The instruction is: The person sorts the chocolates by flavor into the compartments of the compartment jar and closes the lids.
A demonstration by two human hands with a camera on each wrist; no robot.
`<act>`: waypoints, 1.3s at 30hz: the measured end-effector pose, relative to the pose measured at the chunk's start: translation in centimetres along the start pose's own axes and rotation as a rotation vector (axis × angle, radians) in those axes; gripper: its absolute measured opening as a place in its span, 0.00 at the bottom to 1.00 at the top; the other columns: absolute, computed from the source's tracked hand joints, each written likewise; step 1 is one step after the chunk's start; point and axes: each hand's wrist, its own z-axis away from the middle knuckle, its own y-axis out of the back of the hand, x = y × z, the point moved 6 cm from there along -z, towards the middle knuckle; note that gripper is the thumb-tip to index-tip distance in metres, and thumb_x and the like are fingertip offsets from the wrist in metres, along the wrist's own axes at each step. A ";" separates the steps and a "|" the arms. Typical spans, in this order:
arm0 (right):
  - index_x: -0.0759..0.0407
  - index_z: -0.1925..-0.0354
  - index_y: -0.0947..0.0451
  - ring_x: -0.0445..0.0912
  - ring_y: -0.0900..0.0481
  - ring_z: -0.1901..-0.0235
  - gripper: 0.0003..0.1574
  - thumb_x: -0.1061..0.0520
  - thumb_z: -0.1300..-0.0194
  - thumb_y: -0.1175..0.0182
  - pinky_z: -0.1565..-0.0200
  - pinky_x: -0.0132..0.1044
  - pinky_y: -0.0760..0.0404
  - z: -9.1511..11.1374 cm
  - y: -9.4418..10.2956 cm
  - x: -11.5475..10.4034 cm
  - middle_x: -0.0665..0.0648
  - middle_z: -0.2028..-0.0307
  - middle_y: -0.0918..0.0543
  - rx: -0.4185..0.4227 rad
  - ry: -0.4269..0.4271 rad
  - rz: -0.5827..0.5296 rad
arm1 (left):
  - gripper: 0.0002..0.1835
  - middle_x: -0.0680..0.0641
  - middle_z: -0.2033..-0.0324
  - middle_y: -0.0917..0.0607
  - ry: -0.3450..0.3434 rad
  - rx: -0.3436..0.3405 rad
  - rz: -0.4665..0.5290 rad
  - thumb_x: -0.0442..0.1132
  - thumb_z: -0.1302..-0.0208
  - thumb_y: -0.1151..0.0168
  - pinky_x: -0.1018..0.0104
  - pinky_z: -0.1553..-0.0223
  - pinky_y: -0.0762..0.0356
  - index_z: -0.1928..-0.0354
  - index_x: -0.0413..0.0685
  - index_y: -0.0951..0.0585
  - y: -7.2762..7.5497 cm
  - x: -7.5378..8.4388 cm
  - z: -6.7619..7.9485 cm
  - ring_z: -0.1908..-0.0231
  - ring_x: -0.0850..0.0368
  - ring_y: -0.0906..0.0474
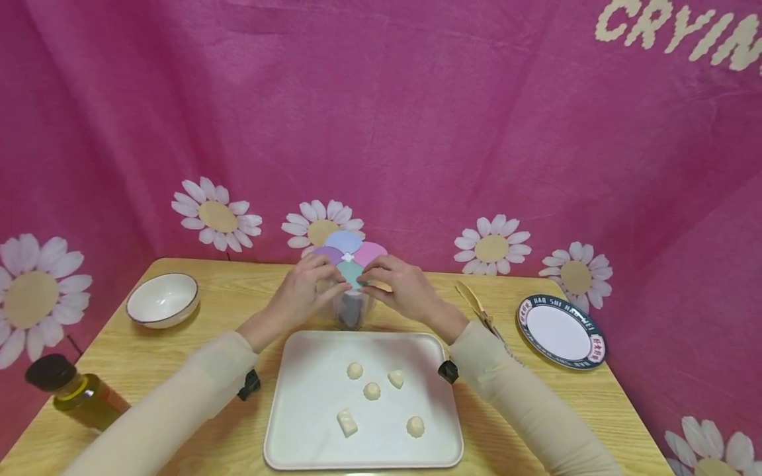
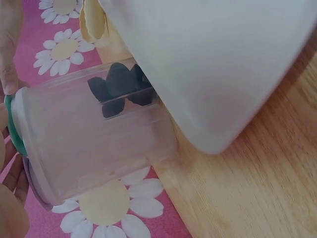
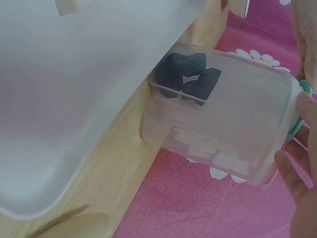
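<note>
At the back of the table a clear plastic container (image 2: 64,134) stands upright behind the tray. Its top carries petal-shaped lids in green, purple, pink and pale blue. Several dark pieces (image 3: 168,74) lie at the bottom of one compartment. My left hand (image 1: 305,285) grips the left edge of the green lid (image 1: 350,274) with thumb and fingers. From the other side my right hand (image 1: 400,285) holds the same lid at its right edge, thumb at the front rim. In front, a white tray (image 1: 309,387) bears several small cream-coloured moulded pieces (image 1: 372,391).
A white bowl (image 1: 162,301) stands at the back left, with a dark-capped bottle (image 1: 86,396) nearer. Tongs (image 1: 476,304) lie right of the container, beside a dark-rimmed plate (image 1: 559,330). A pink flowered cloth (image 1: 381,132) hangs behind the table.
</note>
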 end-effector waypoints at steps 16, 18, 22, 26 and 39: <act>0.54 0.53 0.10 0.47 0.14 0.54 0.13 0.53 0.36 0.25 0.59 0.39 0.11 0.1 0.3 0.6 0.54 0.54 0.11 -0.025 -0.060 -0.115 | 0.08 0.49 0.65 0.13 -0.050 -0.028 -0.024 0.40 0.39 0.21 0.63 0.61 0.15 0.61 0.44 0.09 0.1 0.5 -0.2 0.61 0.56 0.22; 0.53 0.52 0.10 0.49 0.14 0.51 0.13 0.52 0.34 0.26 0.56 0.42 0.11 0.2 0.4 1.0 0.55 0.52 0.11 -0.043 -0.096 -0.149 | 0.09 0.48 0.64 0.12 -0.048 -0.033 -0.022 0.40 0.38 0.22 0.61 0.58 0.14 0.61 0.45 0.09 0.0 0.7 -0.3 0.59 0.55 0.20; 0.53 0.49 0.11 0.50 0.15 0.45 0.13 0.52 0.30 0.30 0.50 0.45 0.11 0.3 0.5 2.5 0.55 0.48 0.12 -0.071 -0.172 -0.163 | 0.09 0.48 0.62 0.11 -0.058 -0.017 -0.027 0.40 0.39 0.21 0.58 0.54 0.13 0.61 0.45 0.10 -0.4 1.1 -0.3 0.56 0.52 0.18; 0.55 0.49 0.11 0.52 0.16 0.42 0.13 0.53 0.28 0.31 0.45 0.49 0.12 0.1 0.4 4.2 0.57 0.46 0.12 -0.094 -0.225 -0.178 | 0.09 0.48 0.62 0.11 -0.088 0.007 -0.040 0.39 0.40 0.20 0.56 0.53 0.14 0.61 0.46 0.11 -1.0 1.4 -0.4 0.56 0.51 0.16; 0.54 0.39 0.14 0.54 0.20 0.32 0.22 0.45 0.22 0.39 0.32 0.57 0.20 -1.8 -1.2 6.3 0.60 0.34 0.17 -0.224 -0.328 -0.201 | 0.10 0.48 0.62 0.13 -0.100 0.065 -0.120 0.42 0.41 0.19 0.54 0.51 0.19 0.62 0.48 0.10 -2.0 1.9 -0.8 0.56 0.49 0.20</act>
